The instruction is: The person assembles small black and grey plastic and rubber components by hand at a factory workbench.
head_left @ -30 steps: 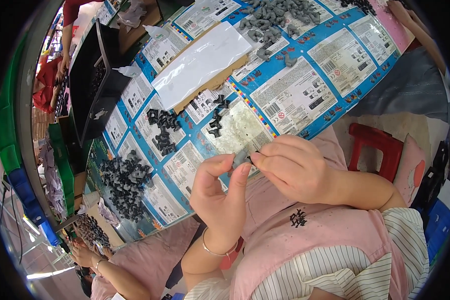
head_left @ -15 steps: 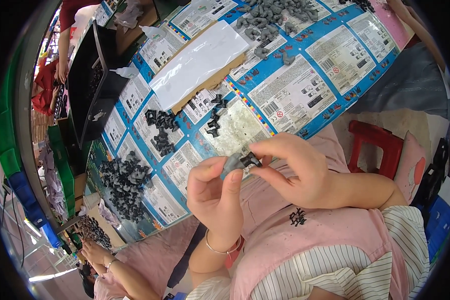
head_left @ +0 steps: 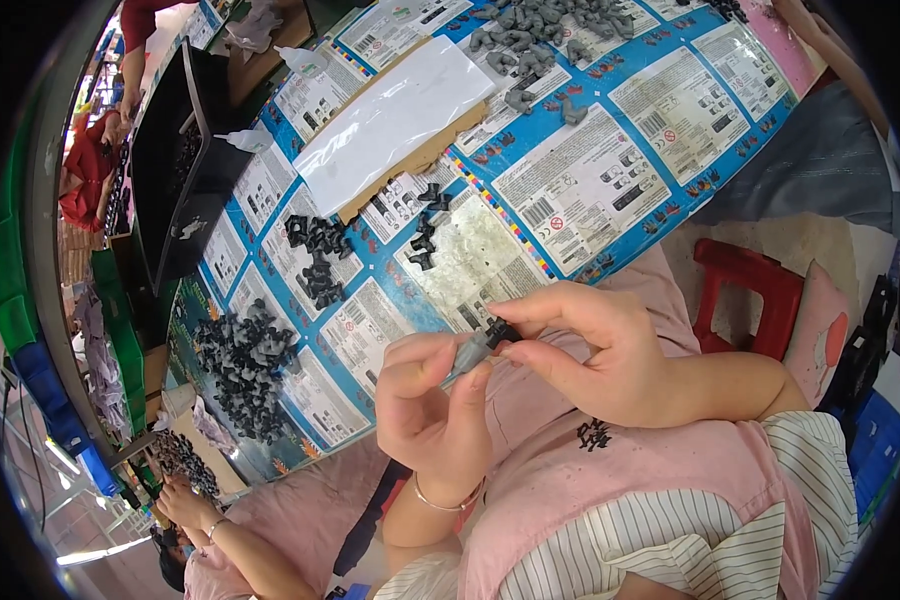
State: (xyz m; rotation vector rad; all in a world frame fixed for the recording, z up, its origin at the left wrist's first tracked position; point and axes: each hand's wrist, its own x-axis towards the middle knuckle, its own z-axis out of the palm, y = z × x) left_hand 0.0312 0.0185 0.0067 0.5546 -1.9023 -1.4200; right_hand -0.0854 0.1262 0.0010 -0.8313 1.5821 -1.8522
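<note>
My left hand pinches a small grey plastic piece between thumb and fingers. Meeting it end to end is a small black plastic piece, pinched by my right hand. Whether the two pieces are joined or only touching I cannot tell. Both hands are held above my lap at the table's near edge. Just beyond them on the table lies a short row of black pieces, with a looser cluster of black pieces to its left.
Printed sheets cover the table. A mixed black and grey heap sits at left, grey pieces at the far side. A white sheet on cardboard, a glue bottle and a black bin stand beyond. A co-worker's hand is at lower left.
The black piece has turned in my right fingers and sits slightly lower. The grey piece has tilted and dropped a little in my left hand.
</note>
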